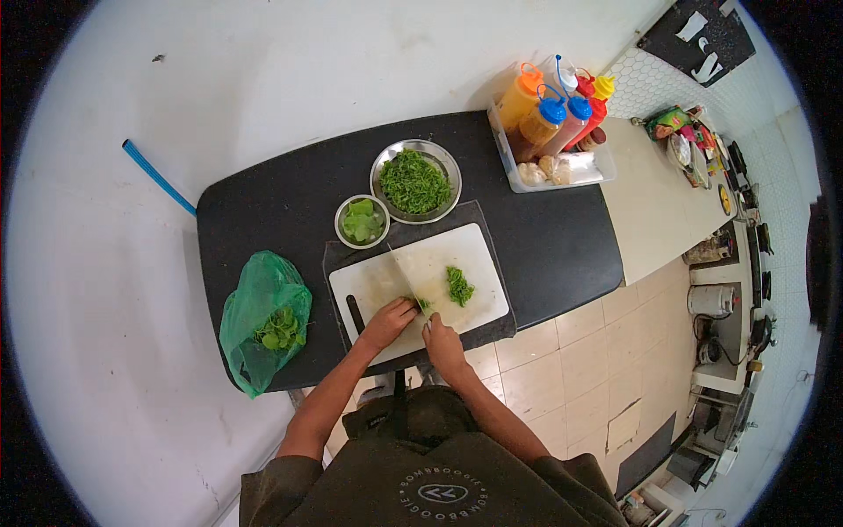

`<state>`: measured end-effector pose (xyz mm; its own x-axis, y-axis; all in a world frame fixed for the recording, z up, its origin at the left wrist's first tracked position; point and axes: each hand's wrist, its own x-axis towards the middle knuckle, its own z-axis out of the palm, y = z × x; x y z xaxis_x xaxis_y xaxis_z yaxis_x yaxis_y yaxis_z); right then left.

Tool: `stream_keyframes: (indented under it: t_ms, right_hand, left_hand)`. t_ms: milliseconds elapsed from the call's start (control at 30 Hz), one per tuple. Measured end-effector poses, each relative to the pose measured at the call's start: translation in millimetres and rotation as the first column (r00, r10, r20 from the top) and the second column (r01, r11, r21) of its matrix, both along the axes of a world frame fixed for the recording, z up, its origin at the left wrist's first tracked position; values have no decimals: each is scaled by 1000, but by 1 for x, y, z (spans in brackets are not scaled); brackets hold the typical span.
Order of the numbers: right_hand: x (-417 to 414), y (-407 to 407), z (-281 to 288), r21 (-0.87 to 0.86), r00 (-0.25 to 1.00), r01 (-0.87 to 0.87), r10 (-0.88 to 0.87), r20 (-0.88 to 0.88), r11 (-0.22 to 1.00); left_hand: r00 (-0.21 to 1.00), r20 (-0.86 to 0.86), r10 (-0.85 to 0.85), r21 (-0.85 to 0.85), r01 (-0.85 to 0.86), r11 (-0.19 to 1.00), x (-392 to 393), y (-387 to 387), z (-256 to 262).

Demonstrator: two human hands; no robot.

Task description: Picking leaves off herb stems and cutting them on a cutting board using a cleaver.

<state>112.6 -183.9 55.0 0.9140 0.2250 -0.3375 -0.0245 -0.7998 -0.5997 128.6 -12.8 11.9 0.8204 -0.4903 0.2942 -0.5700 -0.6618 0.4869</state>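
On a white cutting board (484, 247), my right hand (444, 342) is shut on the handle of a kitchen knife (408, 275), its blade pointing away from me. My left hand (390, 323) presses a small bunch of green leaves (424, 304) against the board, fingertips close beside the blade. Right of the knife lies a small pile of cut greens (459, 286). Beyond the board stand a large steel bowl of shredded greens (416, 181) and a smaller steel bowl of whole leaves (362, 222).
A dark cloth (471, 212) lies under the board on the black table (283, 197). A green plastic bag (267, 290) with leafy greens is at the left. A clear bin (563, 184) holds squeeze bottles (520, 99) and garlic bulbs (532, 174). White walls stand behind and left.
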Motion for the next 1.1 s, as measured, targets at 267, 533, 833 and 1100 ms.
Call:
stream_keyframes:
  t_ms: [267,533,833,1100]
  right_hand:
    - [-4,-7,8,-1,999,-28,28,-22,1000]
    - [12,5,7,-2,1000,-24,24,7,1000]
    - [3,2,6,-37,999,-36,35,-42,999]
    - [4,-1,16,-23,994,-93,92,-61,995]
  left_hand:
    - [999,23,22,-38,-21,999,-1,0,-4]
    - [999,-44,30,-44,-32,999,-1,1,-2]
    - [997,-79,28,-76,-34,997,-1,-1,-1]
    - [999,-15,36,-83,-37,996,-1,0,-2]
